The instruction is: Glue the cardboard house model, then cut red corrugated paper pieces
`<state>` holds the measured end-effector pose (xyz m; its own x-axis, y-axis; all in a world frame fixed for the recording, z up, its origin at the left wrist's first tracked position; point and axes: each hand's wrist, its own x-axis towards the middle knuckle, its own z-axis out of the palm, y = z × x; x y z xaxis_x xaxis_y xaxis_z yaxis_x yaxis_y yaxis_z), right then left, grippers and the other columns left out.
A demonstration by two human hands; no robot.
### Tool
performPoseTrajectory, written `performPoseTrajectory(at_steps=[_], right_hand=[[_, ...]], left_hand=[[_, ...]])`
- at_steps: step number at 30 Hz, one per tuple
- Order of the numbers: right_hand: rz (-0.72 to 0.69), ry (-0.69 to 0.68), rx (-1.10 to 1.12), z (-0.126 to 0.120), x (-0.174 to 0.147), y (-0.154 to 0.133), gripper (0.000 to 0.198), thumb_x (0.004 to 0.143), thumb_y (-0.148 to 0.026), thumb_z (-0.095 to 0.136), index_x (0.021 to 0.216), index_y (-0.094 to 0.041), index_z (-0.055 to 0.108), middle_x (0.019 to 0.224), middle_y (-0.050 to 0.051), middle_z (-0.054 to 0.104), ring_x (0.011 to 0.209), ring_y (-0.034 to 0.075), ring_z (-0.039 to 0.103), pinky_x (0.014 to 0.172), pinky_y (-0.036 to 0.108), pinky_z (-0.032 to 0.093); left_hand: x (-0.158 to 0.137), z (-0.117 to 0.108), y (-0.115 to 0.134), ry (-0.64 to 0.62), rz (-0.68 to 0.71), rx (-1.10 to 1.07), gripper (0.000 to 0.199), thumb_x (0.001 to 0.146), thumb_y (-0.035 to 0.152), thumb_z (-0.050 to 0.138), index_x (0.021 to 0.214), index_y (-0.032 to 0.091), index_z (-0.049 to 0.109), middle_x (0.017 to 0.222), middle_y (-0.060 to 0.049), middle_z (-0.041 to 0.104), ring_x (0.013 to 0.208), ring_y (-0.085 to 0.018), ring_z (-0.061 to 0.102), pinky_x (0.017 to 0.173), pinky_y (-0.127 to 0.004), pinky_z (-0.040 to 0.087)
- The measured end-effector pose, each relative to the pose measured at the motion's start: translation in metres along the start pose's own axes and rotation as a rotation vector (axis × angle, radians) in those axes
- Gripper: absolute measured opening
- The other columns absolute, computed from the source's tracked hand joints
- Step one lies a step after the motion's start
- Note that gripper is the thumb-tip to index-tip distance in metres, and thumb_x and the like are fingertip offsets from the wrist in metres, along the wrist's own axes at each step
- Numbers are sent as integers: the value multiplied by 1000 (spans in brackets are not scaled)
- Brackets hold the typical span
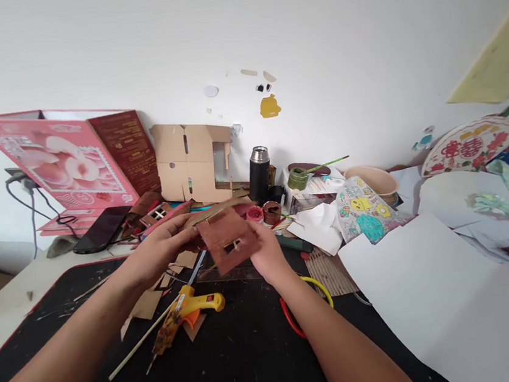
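A small brown-painted cardboard house model with a window opening is held up over the black mat. My left hand grips its left side, and some of the fingers are hidden behind it. On the right edge, my right hand is closed on the same model, its fingers partly out of sight. Below it on the mat lies a yellow hot glue gun, its nozzle toward me. A thin wooden stick rests beside the glue gun, near cardboard scraps.
Scissors with red and yellow handles lie beneath my right forearm. Behind stand a black thermos, a cut cardboard sheet, open paint jars and a pink box. White paper covers the right side; a phone lies left.
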<state>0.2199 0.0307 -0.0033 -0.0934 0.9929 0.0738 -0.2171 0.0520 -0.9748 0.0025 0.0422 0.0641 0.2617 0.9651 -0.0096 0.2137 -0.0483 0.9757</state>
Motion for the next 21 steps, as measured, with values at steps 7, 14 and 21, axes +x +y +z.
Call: performPoseTrajectory(at_steps=[7,14,21], right_hand=[[26,94,42,-7,1,-8,50,84,-71,78,88,-21,74,74,2,71,54,15,60,48,26,49],[-190,137,-263,-12,-4,-12,39,99,-60,68,96,-22,74,74,3,74,53,17,63,52,29,47],[-431,253,-554,-20,-7,-24,27,102,-48,67,103,-24,80,102,10,82,88,27,75,77,36,58]], left_hand=[[-3,-10,-13,-6,-114,-89,62,77,66,84,123,25,86,115,-12,85,99,-42,79,77,-49,66],[-4,-24,-11,-9,-199,-153,60,78,67,84,122,26,84,120,-10,85,106,-39,79,84,-47,66],[-9,-30,-20,50,-87,-54,52,78,64,84,109,23,88,110,-12,87,91,-36,83,74,-43,68]])
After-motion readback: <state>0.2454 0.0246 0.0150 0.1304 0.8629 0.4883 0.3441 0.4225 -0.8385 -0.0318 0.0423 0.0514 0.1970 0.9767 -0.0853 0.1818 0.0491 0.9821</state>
